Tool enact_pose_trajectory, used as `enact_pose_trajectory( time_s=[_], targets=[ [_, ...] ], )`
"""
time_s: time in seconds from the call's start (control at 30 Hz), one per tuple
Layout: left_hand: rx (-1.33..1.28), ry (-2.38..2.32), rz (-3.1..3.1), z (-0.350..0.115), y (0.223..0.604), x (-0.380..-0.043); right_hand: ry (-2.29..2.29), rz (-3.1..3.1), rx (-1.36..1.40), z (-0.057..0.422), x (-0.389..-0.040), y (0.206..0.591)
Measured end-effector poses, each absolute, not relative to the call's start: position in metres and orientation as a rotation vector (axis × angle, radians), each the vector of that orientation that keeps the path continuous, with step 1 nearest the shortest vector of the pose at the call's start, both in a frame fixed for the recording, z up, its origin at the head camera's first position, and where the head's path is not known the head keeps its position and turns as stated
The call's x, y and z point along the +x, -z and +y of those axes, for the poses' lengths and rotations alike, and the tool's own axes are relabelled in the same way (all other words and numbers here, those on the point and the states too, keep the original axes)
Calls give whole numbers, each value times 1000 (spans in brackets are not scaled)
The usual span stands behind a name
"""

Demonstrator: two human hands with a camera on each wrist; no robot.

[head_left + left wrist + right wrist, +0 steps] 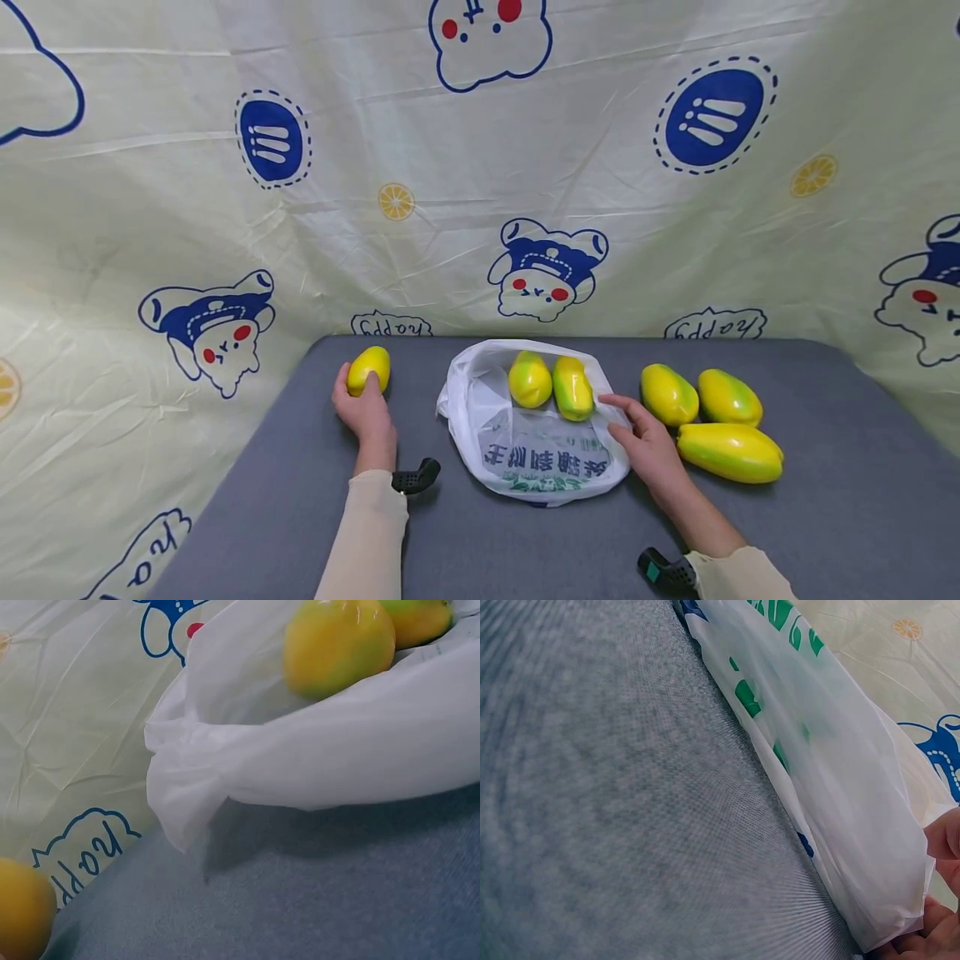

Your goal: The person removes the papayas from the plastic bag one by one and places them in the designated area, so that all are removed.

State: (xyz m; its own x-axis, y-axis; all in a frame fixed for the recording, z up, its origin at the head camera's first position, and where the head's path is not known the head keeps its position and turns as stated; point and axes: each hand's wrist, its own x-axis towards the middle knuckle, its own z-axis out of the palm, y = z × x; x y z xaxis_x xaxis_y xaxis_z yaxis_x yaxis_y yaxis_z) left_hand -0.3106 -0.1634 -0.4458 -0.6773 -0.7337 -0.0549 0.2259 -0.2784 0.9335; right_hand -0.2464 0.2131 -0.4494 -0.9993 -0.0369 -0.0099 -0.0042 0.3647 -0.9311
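Note:
My left hand (pixel 365 414) grips a yellow mango (pixel 370 369) near the table's far left, fingers on its left side and thumb in front. Part of that mango (pixel 26 909) shows at the lower left corner of the left wrist view. A white plastic bag (pixel 468 454) lies with its mouth spread wide, its rim rolled outward. Two yellow-green fruits, a round one (pixel 530 380) and a longer one (pixel 573 389), sit inside toward the back. At the bag's right side my right hand (pixel 651 443) holds the rim between thumb and fingers (pixel 943 834).
Right of the bag lie two yellow-green mangoes (pixel 669 395) and a long papaya-like fruit (pixel 730 452), close together. All rest on a grey cloth-covered table (pixel 525 550). A printed curtain (pixel 450 267) hangs behind the table's far edge.

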Motion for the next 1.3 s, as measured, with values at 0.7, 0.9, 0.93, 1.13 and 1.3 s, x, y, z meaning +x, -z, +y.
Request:
enact_pose_trajectory(
  time_s=[0.7, 0.9, 0.93, 1.13, 1.3],
  targets=[
    [712, 1893, -1409, -165, 449, -309, 1740, 2590, -52, 213, -247, 449],
    [719, 1896, -1413, -167, 449, -307, 1747, 2579, -48, 212, -247, 451],
    [717, 1898, -1410, -167, 449, -306, 1745, 2579, -44, 212, -246, 452],
    [697, 1856, -1372, -165, 441, -307, 1733, 2589, -35, 211, -247, 451],
    [621, 1739, -1360, -158, 427, -307, 1730, 2588, -29, 212, -248, 451]
  ],
)
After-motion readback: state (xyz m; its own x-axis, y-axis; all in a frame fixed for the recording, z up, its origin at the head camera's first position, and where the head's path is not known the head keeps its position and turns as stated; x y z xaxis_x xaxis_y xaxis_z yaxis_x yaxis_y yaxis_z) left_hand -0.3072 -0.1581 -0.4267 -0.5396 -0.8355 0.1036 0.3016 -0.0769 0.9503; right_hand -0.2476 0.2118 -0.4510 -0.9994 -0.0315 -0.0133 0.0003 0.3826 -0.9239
